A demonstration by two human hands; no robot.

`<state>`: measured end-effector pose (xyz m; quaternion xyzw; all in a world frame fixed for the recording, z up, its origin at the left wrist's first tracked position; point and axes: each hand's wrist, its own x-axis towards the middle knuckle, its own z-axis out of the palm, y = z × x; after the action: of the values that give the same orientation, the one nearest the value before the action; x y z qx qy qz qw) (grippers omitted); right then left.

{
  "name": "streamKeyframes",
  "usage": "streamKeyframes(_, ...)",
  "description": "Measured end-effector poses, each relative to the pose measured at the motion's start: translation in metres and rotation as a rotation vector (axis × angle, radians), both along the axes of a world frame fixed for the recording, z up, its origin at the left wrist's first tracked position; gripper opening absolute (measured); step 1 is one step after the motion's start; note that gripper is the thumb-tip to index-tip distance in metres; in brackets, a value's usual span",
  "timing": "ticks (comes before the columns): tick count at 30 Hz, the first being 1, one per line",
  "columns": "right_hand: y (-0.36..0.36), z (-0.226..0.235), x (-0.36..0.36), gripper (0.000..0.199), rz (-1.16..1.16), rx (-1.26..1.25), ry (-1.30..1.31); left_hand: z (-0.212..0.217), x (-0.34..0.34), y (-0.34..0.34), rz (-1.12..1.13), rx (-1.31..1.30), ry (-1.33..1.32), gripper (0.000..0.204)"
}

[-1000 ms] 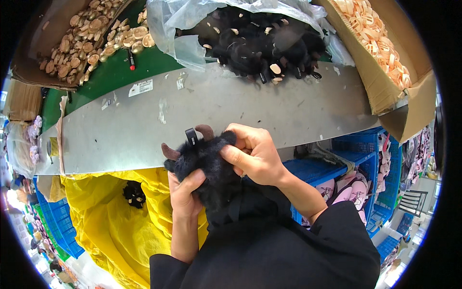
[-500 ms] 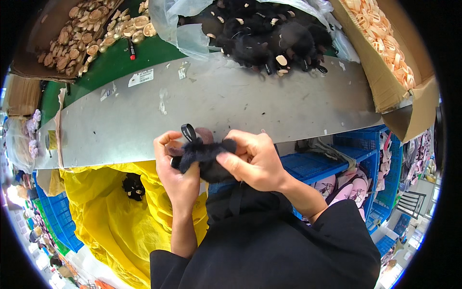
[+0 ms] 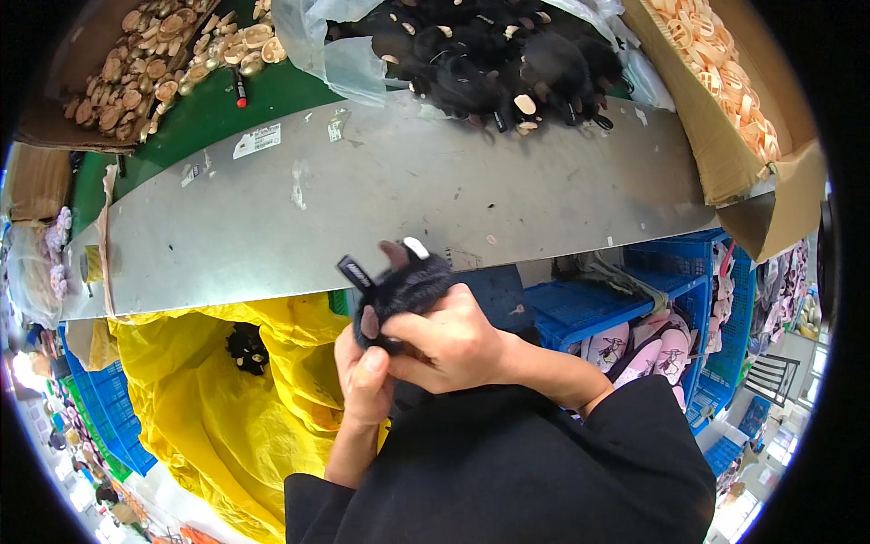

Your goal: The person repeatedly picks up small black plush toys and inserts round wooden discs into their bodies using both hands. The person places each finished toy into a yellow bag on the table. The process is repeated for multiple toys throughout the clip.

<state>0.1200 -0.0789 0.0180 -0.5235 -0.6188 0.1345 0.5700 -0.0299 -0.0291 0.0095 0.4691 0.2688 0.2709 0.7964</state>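
Observation:
A small black plush toy (image 3: 412,287) is held between my two hands, just off the near edge of the grey metal table. It has brown ears, a black ribbon loop and a pale oval piece at its far end. My right hand (image 3: 460,343) is closed round the plush's near side, thumb pressed into the fur. My left hand (image 3: 364,385) pinches its lower left end from below. The fingertips under the plush are partly hidden.
A heap of black plush toys (image 3: 471,68) lies in clear plastic at the back. Cardboard boxes hold gold-coloured pieces (image 3: 136,77) and peach plastic pieces (image 3: 725,86). A yellow bag (image 3: 199,426) hangs open below the table, near blue crates (image 3: 580,313).
The plush has turned, so its ears and pale piece now show. My right hand has moved down and round its near side, while my left hand has shifted lower.

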Motion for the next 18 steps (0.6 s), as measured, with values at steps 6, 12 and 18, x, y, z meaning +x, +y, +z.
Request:
streamKeyframes(6,-0.011,-0.005,0.006,0.047,0.215,-0.147,1.315,0.025,0.028,0.024,0.208,-0.17,-0.299,0.084)
streamKeyframes(12,-0.01,-0.001,0.008,0.03,0.152,-0.348,1.592,0.022,0.022,0.022,0.421,-0.329,-0.015,0.062)
streamKeyframes(18,-0.019,0.017,0.0,0.038,0.206,-0.255,1.284,0.015,0.017,0.016,0.412,-0.341,-0.081,0.037)
